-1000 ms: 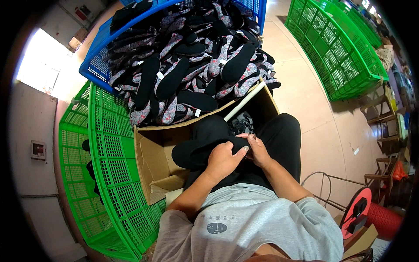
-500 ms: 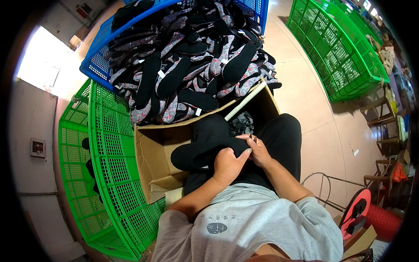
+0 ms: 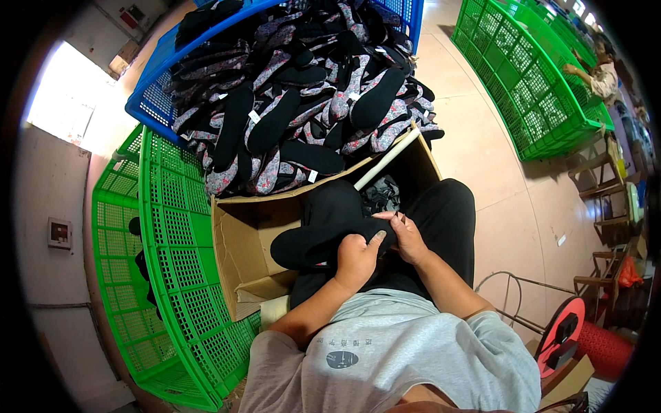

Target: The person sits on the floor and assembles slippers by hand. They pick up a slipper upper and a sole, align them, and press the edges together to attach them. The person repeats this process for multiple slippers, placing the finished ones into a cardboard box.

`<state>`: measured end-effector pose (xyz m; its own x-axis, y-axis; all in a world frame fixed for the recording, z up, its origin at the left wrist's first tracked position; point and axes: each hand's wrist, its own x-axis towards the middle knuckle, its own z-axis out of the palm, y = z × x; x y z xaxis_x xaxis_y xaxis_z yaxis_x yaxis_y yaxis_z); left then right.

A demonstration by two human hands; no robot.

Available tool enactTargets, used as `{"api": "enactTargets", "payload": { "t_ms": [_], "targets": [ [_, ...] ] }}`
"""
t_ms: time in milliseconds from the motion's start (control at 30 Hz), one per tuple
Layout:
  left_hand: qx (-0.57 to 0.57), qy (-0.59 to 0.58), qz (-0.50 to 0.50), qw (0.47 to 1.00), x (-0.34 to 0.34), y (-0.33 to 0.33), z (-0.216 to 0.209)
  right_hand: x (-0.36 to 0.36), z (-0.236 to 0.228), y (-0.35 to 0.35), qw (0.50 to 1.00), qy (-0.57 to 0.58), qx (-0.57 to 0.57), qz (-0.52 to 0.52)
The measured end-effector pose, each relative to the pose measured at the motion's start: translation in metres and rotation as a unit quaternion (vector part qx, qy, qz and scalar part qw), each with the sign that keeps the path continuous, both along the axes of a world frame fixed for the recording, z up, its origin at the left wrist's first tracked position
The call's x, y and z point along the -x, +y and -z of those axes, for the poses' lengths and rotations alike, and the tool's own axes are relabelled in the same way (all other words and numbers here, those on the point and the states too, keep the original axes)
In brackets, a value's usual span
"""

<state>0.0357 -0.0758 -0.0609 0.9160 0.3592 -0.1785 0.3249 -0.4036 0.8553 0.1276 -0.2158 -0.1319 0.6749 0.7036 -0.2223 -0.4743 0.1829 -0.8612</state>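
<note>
A black-soled slipper (image 3: 310, 244) lies across my lap, its rounded end toward the left. My left hand (image 3: 358, 261) is closed round its middle, thumb pointing up and to the right. At the other end, my right hand (image 3: 408, 239) pinches the edge with thumb and fingers. A small dark sliver shows between those fingers, too small to name. Just beyond my knees, a heap of similar slippers (image 3: 275, 120) with black soles and grey-and-pink patterned uppers, several with white tags, spills from a blue plastic crate (image 3: 148, 89).
An open cardboard box (image 3: 231, 265) stands around my legs, with a white tube (image 3: 387, 160) across its corner and crumpled dark scraps (image 3: 382, 195) inside. Green crates (image 3: 186, 275) stand at left, another green crate (image 3: 523, 89) at right, with a co-worker's arm (image 3: 578, 73) over it. A red-rimmed reel (image 3: 561, 337) is lower right.
My left hand has shifted slightly left and its thumb has moved up along the slipper. My right hand keeps nearly the same place. A co-worker's arm has come over the right green crate.
</note>
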Motion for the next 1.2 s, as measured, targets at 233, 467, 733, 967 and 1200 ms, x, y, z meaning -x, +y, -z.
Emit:
{"api": "enactTargets", "payload": {
  "t_ms": [233,467,733,967,1200],
  "targets": [
    [0.434,-0.047,-0.089,0.895,-0.005,0.008,0.006,0.005,-0.023,0.008,0.998,0.049,0.033,0.029],
    [0.514,-0.061,-0.043,0.855,-0.017,0.019,-0.024,0.007,-0.014,0.007,0.997,0.065,-0.028,0.008],
    [0.367,-0.043,-0.038,0.928,-0.014,0.02,-0.005,0.008,-0.02,0.012,0.99,0.115,0.043,0.076],
    [0.161,-0.051,-0.088,0.982,-0.008,0.021,-0.003,0.005,-0.005,0.009,0.991,0.117,0.019,0.06],
    [0.178,-0.076,-0.103,0.976,-0.009,0.021,0.002,0.004,-0.007,0.011,0.989,0.124,0.029,0.07]
  ]
}}
